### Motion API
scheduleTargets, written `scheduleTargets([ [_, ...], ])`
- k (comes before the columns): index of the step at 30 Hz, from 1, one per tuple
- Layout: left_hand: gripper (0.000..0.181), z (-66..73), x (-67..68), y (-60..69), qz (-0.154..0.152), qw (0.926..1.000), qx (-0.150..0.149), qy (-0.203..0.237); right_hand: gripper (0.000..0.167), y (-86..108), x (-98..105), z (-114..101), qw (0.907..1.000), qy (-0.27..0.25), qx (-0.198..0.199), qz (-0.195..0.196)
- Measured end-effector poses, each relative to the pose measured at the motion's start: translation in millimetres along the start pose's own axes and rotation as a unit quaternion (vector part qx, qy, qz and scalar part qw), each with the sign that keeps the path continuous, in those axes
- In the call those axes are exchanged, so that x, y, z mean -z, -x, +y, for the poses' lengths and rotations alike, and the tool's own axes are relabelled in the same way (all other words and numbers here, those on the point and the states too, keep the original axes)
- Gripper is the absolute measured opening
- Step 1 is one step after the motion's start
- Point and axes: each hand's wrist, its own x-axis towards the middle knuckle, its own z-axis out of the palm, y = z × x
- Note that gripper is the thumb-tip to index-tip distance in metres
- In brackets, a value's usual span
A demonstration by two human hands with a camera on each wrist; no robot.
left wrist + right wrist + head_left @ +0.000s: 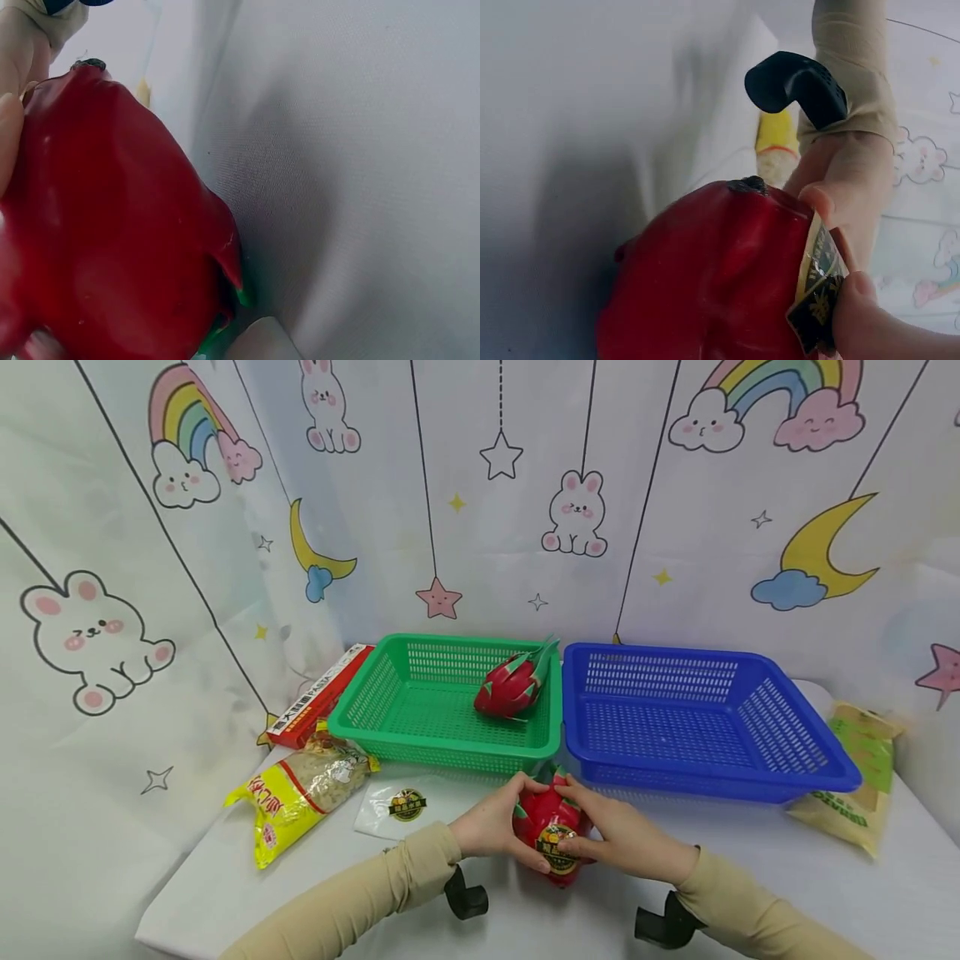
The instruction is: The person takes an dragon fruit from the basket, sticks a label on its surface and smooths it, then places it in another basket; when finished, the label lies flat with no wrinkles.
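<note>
Both hands grip a red dragon fruit low over the white table, in front of the two baskets. My left hand curls round its left side, thumb near the front. On the other side my right hand holds it, with the thumb at the edge of a round black-and-gold sticker. In the right wrist view part of this sticker looks bent and stands off the skin. Red skin fills much of the left wrist view. A second dragon fruit lies in the green basket.
A blue basket stands right of the green one. At left lie a red pasta box and a yellow-ended food bag. A white sheet with a round sticker lies near the left forearm. A green-and-tan bag lies at right.
</note>
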Motion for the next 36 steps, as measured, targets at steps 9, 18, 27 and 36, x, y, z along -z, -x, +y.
scheduleTargets([
  [9,0.076,0.9,0.7,-0.5,-0.011,0.9998,-0.008,0.018,0.058,1.4,5.7,6.0,0.9994,-0.012,0.028,-0.014],
  [18,0.077,1.0,2.8,-0.2,-0.021,0.9996,-0.004,0.018,0.048,2.9,7.6,8.7,0.9983,0.001,0.058,-0.006],
  [27,0.072,1.9,4.0,-0.1,-0.025,0.9996,0.004,0.014,0.073,3.1,4.6,8.0,0.9996,-0.003,0.009,-0.025],
  [36,0.064,0.5,3.4,-1.3,-0.024,0.9996,0.004,0.010,0.079,1.6,7.5,9.7,0.9992,-0.003,0.030,-0.028],
])
